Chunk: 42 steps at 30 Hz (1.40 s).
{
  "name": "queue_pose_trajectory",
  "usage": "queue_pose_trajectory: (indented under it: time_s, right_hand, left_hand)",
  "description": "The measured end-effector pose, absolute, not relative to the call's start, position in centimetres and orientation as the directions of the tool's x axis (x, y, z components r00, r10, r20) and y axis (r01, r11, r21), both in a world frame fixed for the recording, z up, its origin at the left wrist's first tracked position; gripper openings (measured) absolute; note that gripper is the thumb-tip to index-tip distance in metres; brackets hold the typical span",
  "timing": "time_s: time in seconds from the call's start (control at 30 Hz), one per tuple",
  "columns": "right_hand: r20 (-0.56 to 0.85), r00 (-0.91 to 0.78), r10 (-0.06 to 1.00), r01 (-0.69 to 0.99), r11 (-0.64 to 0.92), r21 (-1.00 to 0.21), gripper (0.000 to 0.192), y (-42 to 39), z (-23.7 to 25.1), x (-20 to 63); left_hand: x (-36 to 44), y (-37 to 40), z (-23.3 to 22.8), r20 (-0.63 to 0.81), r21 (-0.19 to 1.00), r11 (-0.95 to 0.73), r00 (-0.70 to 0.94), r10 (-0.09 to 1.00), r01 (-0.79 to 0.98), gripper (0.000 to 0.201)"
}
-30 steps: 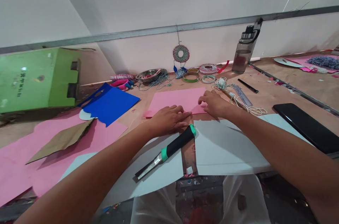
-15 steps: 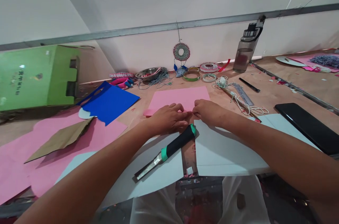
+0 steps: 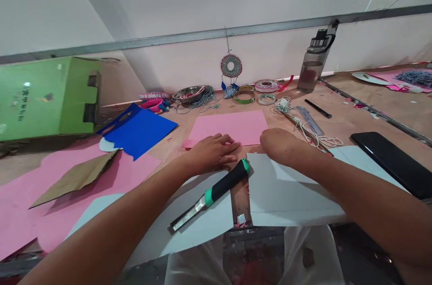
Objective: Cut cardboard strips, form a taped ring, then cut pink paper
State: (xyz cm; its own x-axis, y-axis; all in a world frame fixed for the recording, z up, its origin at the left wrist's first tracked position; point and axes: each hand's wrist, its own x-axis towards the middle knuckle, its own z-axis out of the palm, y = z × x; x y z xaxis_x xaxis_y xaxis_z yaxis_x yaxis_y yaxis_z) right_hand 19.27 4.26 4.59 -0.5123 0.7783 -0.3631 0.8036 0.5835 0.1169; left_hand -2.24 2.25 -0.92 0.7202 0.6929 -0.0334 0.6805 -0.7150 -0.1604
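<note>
A pink sheet of paper (image 3: 232, 123) lies in the middle of the table, its near edge towards me. My left hand (image 3: 216, 152) rests flat over the near left part of that edge, fingers stretched out and nothing held. At the sheet's near right corner is my right hand (image 3: 278, 144), curled like a fist; its fingertips are hidden beneath it, so I cannot see what they grip. Closer to me, a chisel (image 3: 216, 190) with a black and green handle lies slanted on a white sheet (image 3: 192, 224). Another white sheet (image 3: 293, 195) lies under my right forearm.
To the left are a blue sheet (image 3: 141, 130), a brown cardboard piece (image 3: 74, 177) and a green box (image 3: 40, 100). Tape rolls (image 3: 244, 96), a metal bowl (image 3: 189, 95) and a bottle (image 3: 312, 69) stand behind. String (image 3: 308, 136), a ruler (image 3: 309, 119) and a phone (image 3: 393, 161) lie right.
My right hand has slid to the right along the pink sheet's near edge, away from my left hand. The left fingers have stretched out flatter on the paper.
</note>
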Motion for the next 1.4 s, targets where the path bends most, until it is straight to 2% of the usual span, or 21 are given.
queue_pose_trajectory:
  time_s: [0.1,0.2,0.27,0.33,0.43,0.5,0.57,0.7,0.8,0.87,1.03,1.23,1.4]
  right_hand:
    - [-0.409,-0.472,0.781,0.808,0.569,0.153,0.029,4.2,5.3,19.7]
    - [-0.374,-0.466,0.802,0.813,0.555,0.177,0.022,4.8,5.2,20.3]
    - [-0.266,-0.485,0.833,0.825,0.536,0.176,0.025,5.4,4.7,20.6]
    - [-0.089,-0.544,0.834,0.821,0.552,0.146,0.034,5.7,4.1,20.6]
    - [0.098,-0.671,0.735,0.74,0.672,0.021,0.033,5.8,2.6,19.7]
    - [0.071,-0.717,0.693,0.688,0.72,-0.085,0.032,5.8,1.5,19.0]
    - [-0.027,-0.723,0.691,0.686,0.712,-0.15,0.031,5.8,0.6,18.4]
    - [-0.102,-0.716,0.691,0.697,0.701,-0.15,0.032,5.8,0.0,17.8]
    - [-0.11,-0.713,0.692,0.701,0.699,-0.142,0.032,5.5,0.2,17.6]
    - [-0.103,-0.724,0.682,0.689,0.706,-0.162,0.032,5.2,0.3,17.5]
    - [-0.072,-0.714,0.697,0.694,0.689,-0.21,0.033,4.7,0.4,17.1]
    - [-0.136,-0.711,0.69,0.703,0.694,-0.159,0.028,4.6,1.0,16.9]
    - [-0.124,-0.705,0.698,0.708,0.683,-0.18,0.028,4.9,0.7,17.1]
  left_hand:
    - [-2.6,2.0,-1.0,-0.038,-0.095,-0.69,0.69,0.722,0.717,0.044]
    - [-3.0,1.7,-1.1,-0.027,-0.057,-0.647,0.647,0.762,0.76,0.052]
    - [-3.1,1.5,-1.2,-0.022,-0.044,-0.638,0.638,0.77,0.769,0.054]
    - [-2.9,1.6,-1.3,-0.019,-0.034,-0.64,0.64,0.768,0.768,0.053]
    - [-2.5,2.3,-1.6,-0.005,-0.015,-0.657,0.657,0.754,0.754,0.051]
    - [-2.3,2.9,-1.8,0.005,-0.006,-0.676,0.676,0.736,0.736,0.05]
    - [-2.4,3.4,-2.1,0.016,-0.034,-0.718,0.718,0.695,0.696,0.043]
    - [-3.5,3.6,-2.8,0.028,-0.137,-0.819,0.828,0.56,0.558,0.032]
    - [-3.9,3.2,-3.0,0.038,-0.14,-0.837,0.847,0.529,0.529,0.026]
    - [-3.9,3.0,-2.9,0.053,-0.094,-0.824,0.829,0.556,0.559,0.029]
    - [-3.6,2.6,-2.7,0.05,0.041,-0.732,0.73,0.681,0.68,0.048]
    - [-3.6,1.6,-2.1,-0.082,0.066,-0.599,0.603,0.793,0.798,0.063]
    - [-4.2,0.9,-1.7,-0.102,0.062,-0.537,0.541,0.835,0.841,0.067]
